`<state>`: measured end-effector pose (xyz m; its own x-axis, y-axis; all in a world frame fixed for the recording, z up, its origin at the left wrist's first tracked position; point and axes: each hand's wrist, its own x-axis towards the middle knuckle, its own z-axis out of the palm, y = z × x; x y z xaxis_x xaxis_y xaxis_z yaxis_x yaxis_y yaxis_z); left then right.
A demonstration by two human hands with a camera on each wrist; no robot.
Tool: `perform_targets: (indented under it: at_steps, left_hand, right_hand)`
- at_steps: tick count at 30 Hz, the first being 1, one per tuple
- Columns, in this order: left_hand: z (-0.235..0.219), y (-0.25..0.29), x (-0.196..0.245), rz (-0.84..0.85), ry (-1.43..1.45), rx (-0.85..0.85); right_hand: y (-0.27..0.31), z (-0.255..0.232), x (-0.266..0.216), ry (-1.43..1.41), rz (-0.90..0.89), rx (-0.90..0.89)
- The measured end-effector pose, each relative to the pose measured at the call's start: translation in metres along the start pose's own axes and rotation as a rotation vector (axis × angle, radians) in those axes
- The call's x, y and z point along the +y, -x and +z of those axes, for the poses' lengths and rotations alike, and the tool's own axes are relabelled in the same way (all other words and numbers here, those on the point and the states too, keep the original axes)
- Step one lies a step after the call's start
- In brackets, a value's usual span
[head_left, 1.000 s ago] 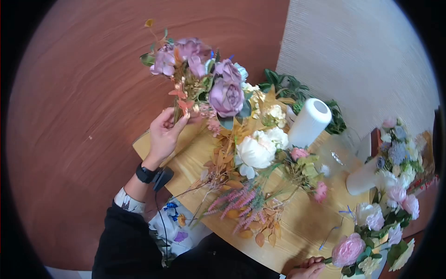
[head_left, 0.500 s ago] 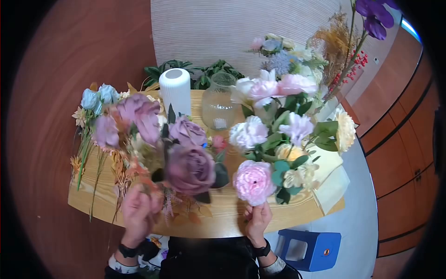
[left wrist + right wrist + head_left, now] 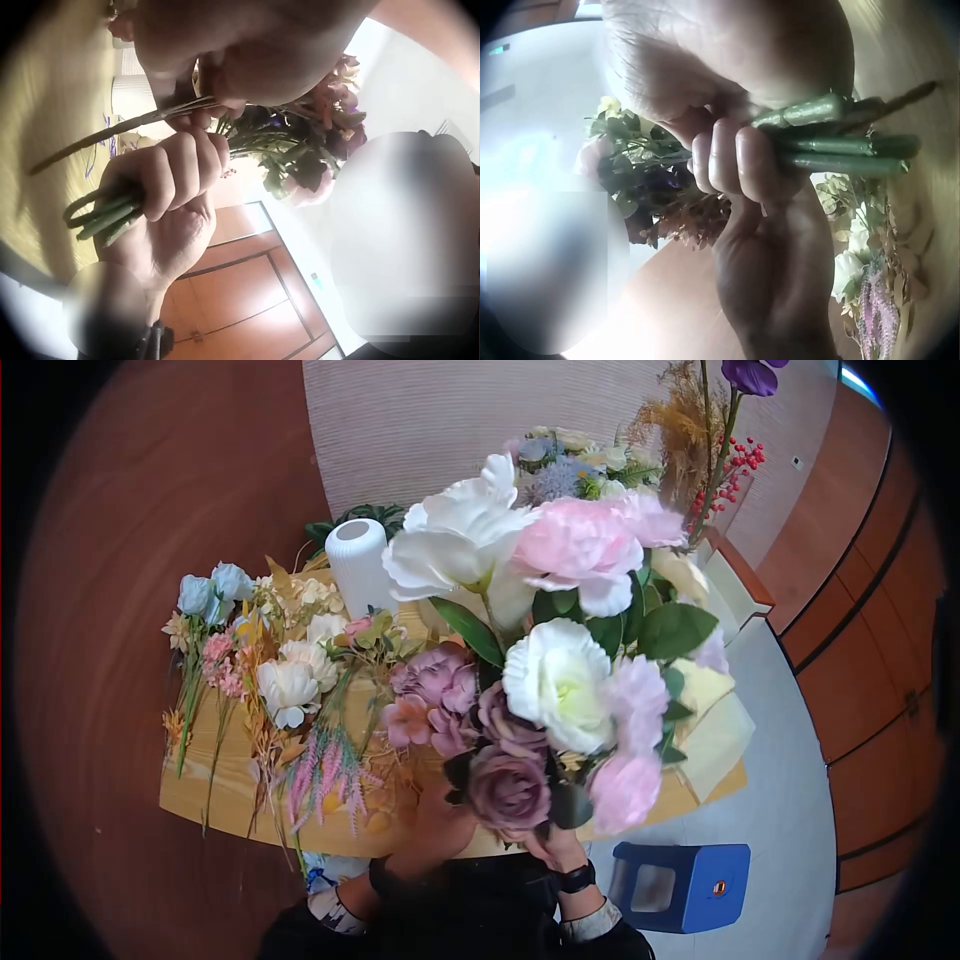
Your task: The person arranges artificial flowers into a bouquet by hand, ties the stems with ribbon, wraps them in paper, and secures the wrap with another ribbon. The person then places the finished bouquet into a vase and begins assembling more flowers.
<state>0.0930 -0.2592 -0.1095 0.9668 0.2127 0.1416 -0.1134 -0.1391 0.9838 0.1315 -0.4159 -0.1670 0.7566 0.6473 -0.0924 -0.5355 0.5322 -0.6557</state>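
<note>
In the head view, my right hand (image 3: 557, 850) grips a bunch of artificial flowers low on its stems. White blooms (image 3: 560, 685) and pink blooms (image 3: 580, 545) crown the bunch. Thick green stems (image 3: 840, 146) stick out below the fist in the right wrist view. My left hand (image 3: 440, 828), blurred in the head view, holds a mauve bouquet by its stems right beside the right hand. Mauve roses (image 3: 510, 785) overlap the front of the white and pink bunch. A thin brown stem (image 3: 97, 136) runs out of the left hand in the left wrist view.
Blue roses (image 3: 200, 596), white peonies (image 3: 288, 688) and pink sprigs (image 3: 330, 768) lie on the left of the wooden table (image 3: 220, 790). A white ribbed vase (image 3: 357, 565) stands behind. Cream paper (image 3: 718, 750) lies at the right edge, near a blue stool (image 3: 700, 890).
The left hand has carried the mauve bouquet rightward until it meets the white and pink bunch. The right hand's bunch has risen closer to the head camera. The view has turned rightward since the first frame.
</note>
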Motion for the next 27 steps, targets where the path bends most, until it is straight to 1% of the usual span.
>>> perform_targets:
  at_steps: [1,2,3,4,5,6,7,8,9,10,11,12,13,15,16,18,19,20,21,22,23,24,25,26,27]
  left_hand:
    - [0.002,0.001,-0.001,-0.108,0.057,0.071]
    - [0.002,0.002,0.002,-0.109,0.056,0.073]
    - [-0.001,0.002,0.021,0.042,0.074,0.068]
    - [-0.004,0.001,0.036,0.193,0.09,0.064]
    - [-0.006,0.001,0.044,0.191,0.089,0.075]
    - [-0.008,0.001,0.051,0.115,0.113,0.01]
    - [-0.012,0.002,0.054,0.039,0.139,-0.049]
    - [-0.018,0.001,0.037,0.098,-0.302,-0.01]
    - [-0.024,0.005,0.028,0.092,-0.304,0.01]
    - [-0.03,0.003,0.043,0.241,-0.205,0.059]
    - [-0.037,0.003,0.06,0.39,-0.106,0.102]
    - [-0.046,0.005,0.079,0.175,0.086,0.017]
    - [-0.051,0.005,0.076,0.171,0.085,0.027]
    - [-0.061,0.005,0.066,0.274,0.085,0.113]
    - [-0.068,0.005,0.065,0.273,0.074,0.142]
    - [-0.09,0.013,0.064,0.374,-0.572,0.274]
    - [-0.107,0.017,0.078,0.39,-0.476,0.359]
    - [-0.128,0.016,0.094,0.412,-0.378,0.434]
    - [-0.148,0.016,0.099,0.192,-0.272,0.541]
    - [-0.17,0.017,0.103,-0.022,-0.154,0.638]
    - [-0.199,0.014,0.101,0.027,-0.175,0.683]
    - [-0.232,0.011,0.091,0.088,-0.203,0.73]
    - [-0.271,0.014,0.079,0.082,-0.255,0.731]
    - [-0.309,0.017,0.065,0.077,-0.307,0.729]
    - [-0.338,0.019,0.059,0.027,-0.288,0.733]
  right_hand:
    - [0.003,-0.014,0.016,0.104,-0.072,0.31]
    - [-0.003,-0.052,0.039,1.029,-0.427,0.194]
    - [0.0,-0.033,0.025,1.03,-0.424,0.187]
    - [0.008,-0.013,0.008,0.591,-0.301,0.092]
    - [0.011,0.013,-0.01,0.153,-0.167,-0.002]
    - [0.003,0.036,-0.014,-0.072,-0.199,0.098]
    - [-0.003,0.042,-0.026,-0.266,-0.124,-0.272]
    - [-0.003,0.023,-0.02,-0.256,-0.088,-0.249]
    - [-0.004,0.006,-0.011,-0.246,-0.053,-0.225]
    - [0.004,0.032,-0.017,0.015,-0.203,0.011]
    - [0.004,0.031,-0.017,0.015,-0.191,0.005]
    - [0.005,0.028,-0.016,0.005,-0.182,0.047]
    - [0.005,0.024,-0.016,-0.003,-0.171,0.089]
    - [0.005,0.014,-0.015,-0.019,-0.142,0.164]
    - [0.006,0.008,-0.014,-0.025,-0.119,0.19]
    - [0.008,0.0,-0.015,-0.03,-0.029,0.209]
    - [0.009,-0.002,-0.016,-0.03,0.029,0.218]
    - [0.005,0.018,-0.03,-0.02,-0.018,0.105]
    - [0.005,0.043,-0.047,-0.016,-0.078,0.0]
    - [0.007,0.051,-0.05,0.074,-0.122,0.058]
    - [0.007,0.056,-0.05,0.164,-0.174,0.119]
    - [0.006,0.04,-0.048,0.144,-0.177,0.082]
    - [0.011,0.03,-0.048,0.153,-0.182,0.108]
    - [0.013,0.027,-0.049,0.129,-0.184,0.088]
    - [0.015,0.027,-0.05,0.105,-0.188,0.068]
